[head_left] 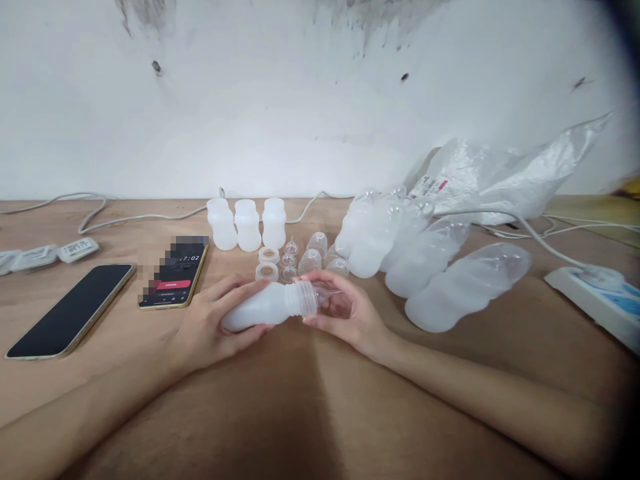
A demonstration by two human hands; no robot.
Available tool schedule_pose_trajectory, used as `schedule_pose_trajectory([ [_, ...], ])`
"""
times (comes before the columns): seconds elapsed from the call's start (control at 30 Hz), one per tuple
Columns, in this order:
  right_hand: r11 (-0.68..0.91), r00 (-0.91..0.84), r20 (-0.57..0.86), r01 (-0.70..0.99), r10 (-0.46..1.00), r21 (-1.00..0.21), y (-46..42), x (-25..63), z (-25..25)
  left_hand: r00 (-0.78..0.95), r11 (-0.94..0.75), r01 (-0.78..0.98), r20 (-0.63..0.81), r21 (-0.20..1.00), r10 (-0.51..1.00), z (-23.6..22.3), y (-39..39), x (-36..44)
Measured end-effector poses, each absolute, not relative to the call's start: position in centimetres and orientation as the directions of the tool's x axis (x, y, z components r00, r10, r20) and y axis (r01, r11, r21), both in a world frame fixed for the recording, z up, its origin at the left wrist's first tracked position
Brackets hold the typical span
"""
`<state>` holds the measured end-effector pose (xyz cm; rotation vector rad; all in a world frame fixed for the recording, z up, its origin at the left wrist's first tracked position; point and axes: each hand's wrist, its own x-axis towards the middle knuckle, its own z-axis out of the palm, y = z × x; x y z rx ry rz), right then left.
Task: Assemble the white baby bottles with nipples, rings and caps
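A white baby bottle lies on its side between my hands, its neck pointing right. My left hand is wrapped round the bottle's body. The fingers of my right hand grip the ribbed collar at the neck, from which a clear nipple sticks out toward the palm. Just behind the bottle are two loose collar rings, several clear nipples and several clear domed caps. Three open bottle bodies stand upright farther back.
Several capped bottles lie to the right, before a clear plastic bag. A power strip sits at the far right. Two phones and several small wrapped packets lie on the left. A white cable runs along the wall.
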<state>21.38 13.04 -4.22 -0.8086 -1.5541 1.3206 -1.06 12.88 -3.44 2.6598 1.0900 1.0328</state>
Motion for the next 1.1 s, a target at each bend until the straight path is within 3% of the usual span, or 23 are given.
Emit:
schedule_pose_trajectory([
  [0.53,0.175,-0.365,0.155,0.023,0.918,-0.984,13.16,21.24,-3.95,0.531,-0.716,0.599,0.492,0.359,0.690,-3.66,12.77,-1.10],
  [0.93,0.169,-0.323,0.127,0.104,0.938,-0.980,12.96,21.20,-3.74,0.584,-0.780,0.593,0.560,0.200,0.588,-3.74,12.75,-1.31],
  [1.1,0.266,-0.327,0.239,0.042,0.914,-0.963,13.21,21.24,-4.27,0.535,-0.736,0.580,0.518,0.348,0.667,-3.55,12.93,-1.18],
])
